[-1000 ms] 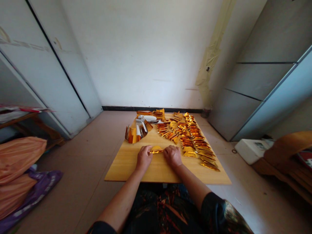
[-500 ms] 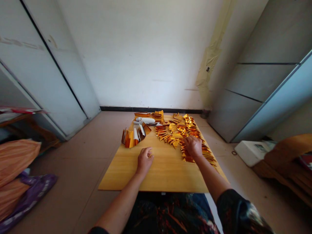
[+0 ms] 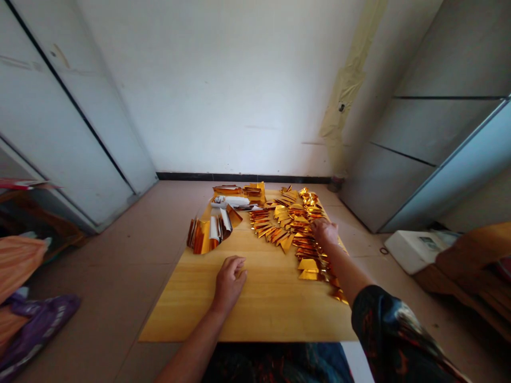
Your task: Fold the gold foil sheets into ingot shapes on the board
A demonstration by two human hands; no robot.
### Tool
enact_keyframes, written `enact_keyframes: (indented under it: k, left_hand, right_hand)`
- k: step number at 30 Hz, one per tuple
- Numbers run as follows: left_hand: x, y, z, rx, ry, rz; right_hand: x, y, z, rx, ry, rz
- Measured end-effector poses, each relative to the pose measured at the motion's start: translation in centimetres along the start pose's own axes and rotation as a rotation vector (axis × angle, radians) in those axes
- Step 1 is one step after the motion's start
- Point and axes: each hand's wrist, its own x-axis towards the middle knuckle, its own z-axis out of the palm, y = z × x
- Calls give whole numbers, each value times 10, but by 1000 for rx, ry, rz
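Note:
Folded gold foil paper pieces lie in overlapping rows on the right half of a wooden board. My right hand is at the outer right row, its fingers bent and closed on the folded pieces there; the fingertips are partly hidden. Over the bare left-centre of the board is my left hand, palm turned inward, thumb apart from loosely bent fingers, with nothing seen in it. A fanned stack of gold sheets with white backs stands at the left edge.
More gold sheets and a white rolled item lie at the board's far end. A white box is on the floor to the right, beside wooden furniture. Orange and purple bags are at the left.
My right hand has moved slightly right and farther along the row, uncovering gold pieces at the near end. The left hand has shifted a little left and nearer, its thumb more apart. The view has tilted slightly.

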Motion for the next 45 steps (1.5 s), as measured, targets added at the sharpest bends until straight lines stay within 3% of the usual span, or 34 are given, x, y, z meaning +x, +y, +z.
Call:
enact_keyframes:
  k: [10,17,21,25,27,31,37,41,45]
  left_hand:
    - [-2,-1,1,27,11,24]
    - [-1,0,0,15,15,61]
    - [-2,2,1,6,38,81]
    - [2,3,-5,24,57,99]
    - [7,1,-13,83,68,88]
    - [21,-12,-39,215,196,9]
    - [32,-32,-67,353,308,-175]
    - [37,-27,-66,492,253,-277]
    - [44,-13,-60,674,105,-363]
  right_hand:
    - [1,4,8,-39,-66,-3]
    - [1,5,-10,39,66,-38]
    - [-25,-27,-29,163,223,-223]
    - [-84,-90,-30,278,123,-585]
    - [-111,-118,-22,303,74,-684]
    - [-136,-148,-2,289,11,-713]
    - [-135,-152,15,284,59,-683]
    - [-137,-152,17,266,93,-678]
    - [-137,-153,17,245,100,-672]
